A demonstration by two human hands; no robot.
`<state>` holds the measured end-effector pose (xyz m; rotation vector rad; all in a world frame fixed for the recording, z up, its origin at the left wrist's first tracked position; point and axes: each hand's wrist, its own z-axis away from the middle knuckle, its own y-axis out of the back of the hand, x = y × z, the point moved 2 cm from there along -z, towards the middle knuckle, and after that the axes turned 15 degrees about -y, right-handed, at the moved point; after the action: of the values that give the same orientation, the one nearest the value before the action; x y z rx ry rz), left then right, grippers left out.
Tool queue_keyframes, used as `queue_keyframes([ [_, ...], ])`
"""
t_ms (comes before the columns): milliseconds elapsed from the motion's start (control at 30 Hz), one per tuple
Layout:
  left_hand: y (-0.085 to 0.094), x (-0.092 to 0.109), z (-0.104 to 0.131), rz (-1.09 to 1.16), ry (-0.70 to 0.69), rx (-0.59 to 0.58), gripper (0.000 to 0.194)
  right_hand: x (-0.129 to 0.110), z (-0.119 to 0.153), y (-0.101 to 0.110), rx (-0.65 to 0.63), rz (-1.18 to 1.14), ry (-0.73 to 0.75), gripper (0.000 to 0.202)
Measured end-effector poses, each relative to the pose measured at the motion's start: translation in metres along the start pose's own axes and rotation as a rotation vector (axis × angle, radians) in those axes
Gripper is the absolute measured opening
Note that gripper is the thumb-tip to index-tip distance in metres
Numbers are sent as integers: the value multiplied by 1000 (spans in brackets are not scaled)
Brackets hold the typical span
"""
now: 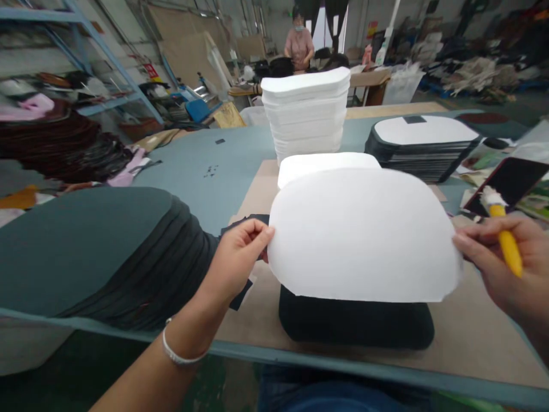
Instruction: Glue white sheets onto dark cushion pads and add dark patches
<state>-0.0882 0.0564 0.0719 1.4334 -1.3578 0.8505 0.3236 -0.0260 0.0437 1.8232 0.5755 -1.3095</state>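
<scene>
A white rounded sheet [364, 234] is held up by its two side edges. My left hand [242, 252] pinches its left edge between thumb and fingers. At the right edge, my right hand [506, 257] grips the sheet and also carries a yellow-handled brush [510, 246] with a whitish tip. Below the sheet lies a dark rounded piece [355, 320] on the brown board [476, 337], partly covered from view. Just behind the sheet shows another white piece [326, 163]. A large pile of dark green pieces [94, 246] sits left of my left hand.
A tall white stack [306, 114] rises behind the sheet. To the back right are a stack of dark-edged pieces [420, 149] and a propped phone [506, 183]. Brown material [55, 143] is heaped at the left. A person [299, 43] is in the background.
</scene>
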Motion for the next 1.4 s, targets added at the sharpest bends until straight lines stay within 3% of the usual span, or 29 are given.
queue_keyframes([
  [100, -4, -37, 33, -136, 128, -81, 33, 38, 31, 2, -63, 255, 12, 36],
  [267, -18, -84, 70, -272, 252, -119, 35, 96, 72, -6, -192, 437, -89, 31],
  [433, -27, -93, 82, -370, 295, -140, 33, 117, 81, -5, -178, 481, -184, 32],
  [667, -30, -94, 80, -404, 339, -142, 33, 134, 68, -1, -229, 538, -204, 36],
  [833, -30, -96, 81, -425, 361, -152, 33, 135, 70, -3, -280, 553, -207, 33],
  [1100, -26, -100, 80, -459, 381, -175, 38, 108, 82, -20, -250, 513, -229, 20],
  [1400, -25, -100, 80, -499, 386, -189, 42, 99, 84, -25, -237, 496, -212, 16],
])
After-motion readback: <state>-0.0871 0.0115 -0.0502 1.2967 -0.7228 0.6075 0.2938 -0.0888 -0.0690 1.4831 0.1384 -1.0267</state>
